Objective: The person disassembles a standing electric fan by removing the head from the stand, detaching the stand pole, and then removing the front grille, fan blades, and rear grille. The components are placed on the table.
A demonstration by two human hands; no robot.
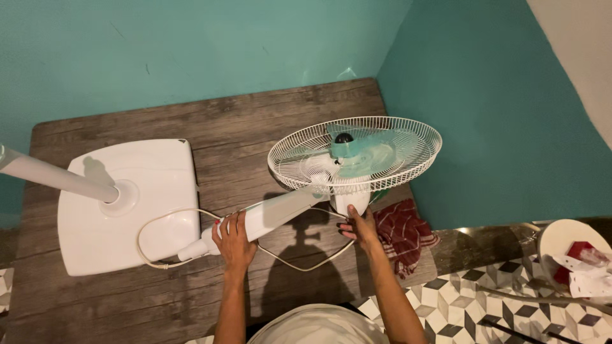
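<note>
A white fan head with a wire grille [382,162] and teal blades [363,153] is held above a wooden table [255,114], its neck pointing left. My left hand [233,241] grips the white neck tube [274,213] near its lower end. My right hand [359,227] holds the white motor housing [349,202] under the grille. A white power cord [166,220] loops from the neck across the table.
A white square fan base [159,185] with an upright white pole [51,175] stands at the table's left. A red checked cloth [403,230] lies at the right edge. A white round container [567,245] with red and white packets sits on the patterned tile floor [459,299]. Teal walls close in behind and right.
</note>
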